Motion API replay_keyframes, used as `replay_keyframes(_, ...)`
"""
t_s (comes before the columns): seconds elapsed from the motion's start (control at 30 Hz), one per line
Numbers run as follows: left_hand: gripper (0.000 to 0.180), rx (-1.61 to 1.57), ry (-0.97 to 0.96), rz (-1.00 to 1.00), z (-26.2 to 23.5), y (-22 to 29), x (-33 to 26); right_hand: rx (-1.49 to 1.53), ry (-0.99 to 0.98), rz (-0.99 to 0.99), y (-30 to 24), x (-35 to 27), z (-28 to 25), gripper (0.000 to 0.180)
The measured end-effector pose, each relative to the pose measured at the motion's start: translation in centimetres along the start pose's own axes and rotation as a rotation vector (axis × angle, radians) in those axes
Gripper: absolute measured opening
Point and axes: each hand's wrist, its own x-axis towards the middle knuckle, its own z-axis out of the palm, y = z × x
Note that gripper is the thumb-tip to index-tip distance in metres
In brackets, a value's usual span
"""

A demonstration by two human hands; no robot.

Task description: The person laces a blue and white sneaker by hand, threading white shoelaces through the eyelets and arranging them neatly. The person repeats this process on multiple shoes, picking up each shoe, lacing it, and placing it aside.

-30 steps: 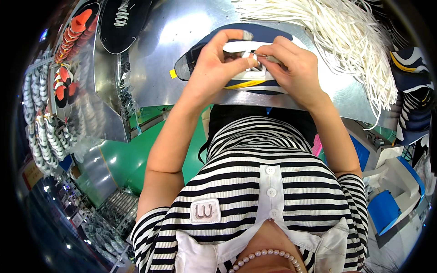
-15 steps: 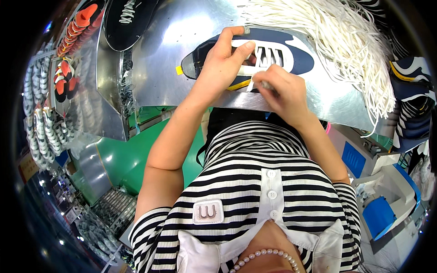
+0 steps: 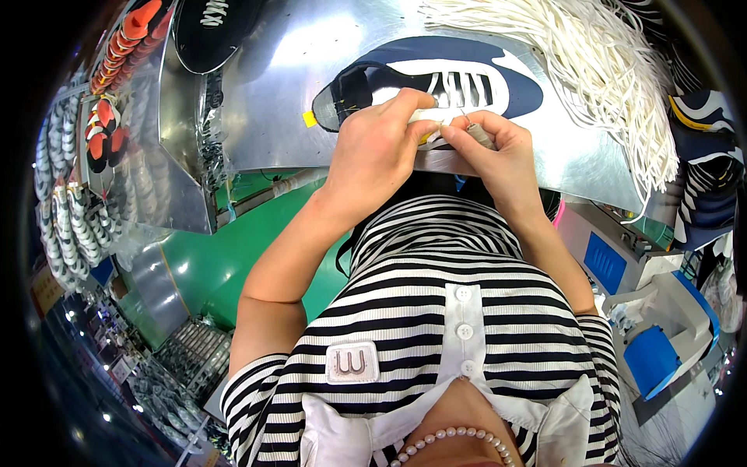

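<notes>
A navy and white sneaker (image 3: 523,92) lies on its side on the metal tabletop, toe to the right. White laces (image 3: 464,90) cross its throat in several bars. At the near eyelet edge my left hand (image 3: 381,144) is closed, thumb and forefinger pinching the white edge of the shoe. Close beside it, my right hand (image 3: 502,152) is closed around a small tool with a grey wrapped handle (image 3: 481,136); a thin tip seems to reach toward the eyelets. A short bit of white lace lies between the fingertips, partly hidden.
A heap of loose white laces (image 3: 576,70) spreads over the right of the metal tabletop (image 3: 288,101). A black laced shoe (image 3: 208,39) stands at far left. Finished shoes (image 3: 704,140) are stacked at right, above a grey and blue machine (image 3: 654,358). Yellow tape (image 3: 310,119) marks the table.
My left hand has come down off the shoe's throat to its near edge. My right hand has turned and moved up to meet it, and the shoe's opening now shows.
</notes>
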Motion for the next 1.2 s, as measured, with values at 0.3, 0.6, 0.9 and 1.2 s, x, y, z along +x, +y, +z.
replay_keyframes(0.3,0.027,-0.008,-0.046,-0.053,-0.2,0.0,0.6,-0.158,0.046,-0.264,-0.4,1.2,-0.3,0.013)
replay_keyframes(0.6,0.025,0.077,0.191,0.170,1.5,-0.9,0.4,-0.344,-0.030,-0.255,-1.1,-1.8,-2.0,0.015)
replay_keyframes(0.9,0.024,0.036,0.118,0.214,1.0,-1.0,0.7,-0.375,-0.077,-0.164,-1.7,-0.7,-1.9,0.014)
replay_keyframes(1.2,0.024,0.018,0.124,0.235,1.4,-1.1,0.2,-0.414,-0.048,-0.104,-2.8,-0.6,-0.9,0.014)
